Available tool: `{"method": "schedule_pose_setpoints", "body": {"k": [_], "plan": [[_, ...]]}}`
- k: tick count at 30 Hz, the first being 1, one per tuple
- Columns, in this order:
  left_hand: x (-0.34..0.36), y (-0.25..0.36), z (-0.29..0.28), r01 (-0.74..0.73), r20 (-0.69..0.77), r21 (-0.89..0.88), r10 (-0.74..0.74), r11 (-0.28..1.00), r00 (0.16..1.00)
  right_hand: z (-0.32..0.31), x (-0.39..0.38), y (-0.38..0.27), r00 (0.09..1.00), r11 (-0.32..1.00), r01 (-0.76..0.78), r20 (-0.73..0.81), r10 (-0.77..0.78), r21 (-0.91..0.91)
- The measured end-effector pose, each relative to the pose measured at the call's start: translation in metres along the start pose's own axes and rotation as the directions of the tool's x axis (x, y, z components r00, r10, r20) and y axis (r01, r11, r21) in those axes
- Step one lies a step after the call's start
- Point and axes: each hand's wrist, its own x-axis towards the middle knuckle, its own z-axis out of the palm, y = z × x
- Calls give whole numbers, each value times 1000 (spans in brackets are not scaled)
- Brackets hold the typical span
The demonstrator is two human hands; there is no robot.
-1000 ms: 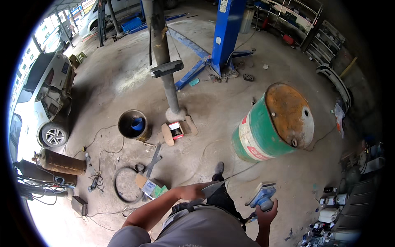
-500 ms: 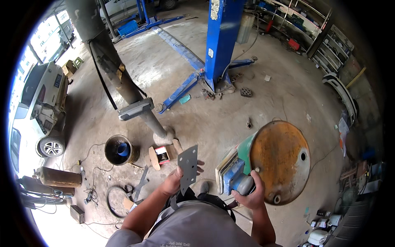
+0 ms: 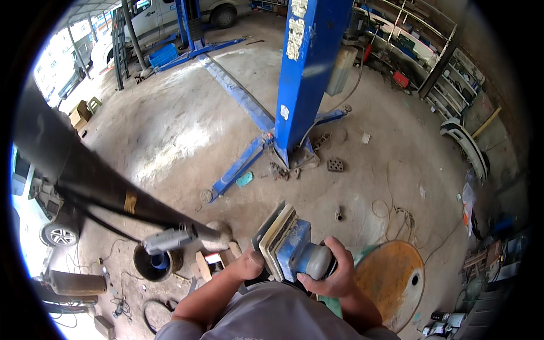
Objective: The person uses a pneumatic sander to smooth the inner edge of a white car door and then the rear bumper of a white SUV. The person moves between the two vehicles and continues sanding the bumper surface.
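Observation:
In front of my body, my right hand [image 3: 338, 271] is wrapped round the grey rounded top of a blue sheet sander [image 3: 294, 249], which is tipped so that its pale, layered pad faces left. My left hand [image 3: 249, 265] grips a dark grey sandpaper sheet [image 3: 270, 224], pressing it flat along the pad's face. Only the sheet's edge and upper part show; its punched holes are hidden now. The left fingers are largely behind the sheet and sander.
A rusty-topped drum [image 3: 391, 283] stands at my right. Left are a slanting dark post [image 3: 113, 175] and a round bucket [image 3: 170, 272] with a blue item inside. Ahead rises a blue lift column [image 3: 306, 85]; a hose [image 3: 402, 221] lies coiled beyond the drum.
The sandpaper sheet and the sander, held apart before, have come together, the sheet now against the pad. Both hands have moved closer to each other, and my view has shifted forward.

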Motion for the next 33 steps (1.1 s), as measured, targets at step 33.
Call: {"method": "schedule_pose_setpoints", "body": {"k": [33], "plan": [[464,98,-354,-202,-297,334,306,921,905,-12,647,253,938,932,223,196,-284,284]]}}
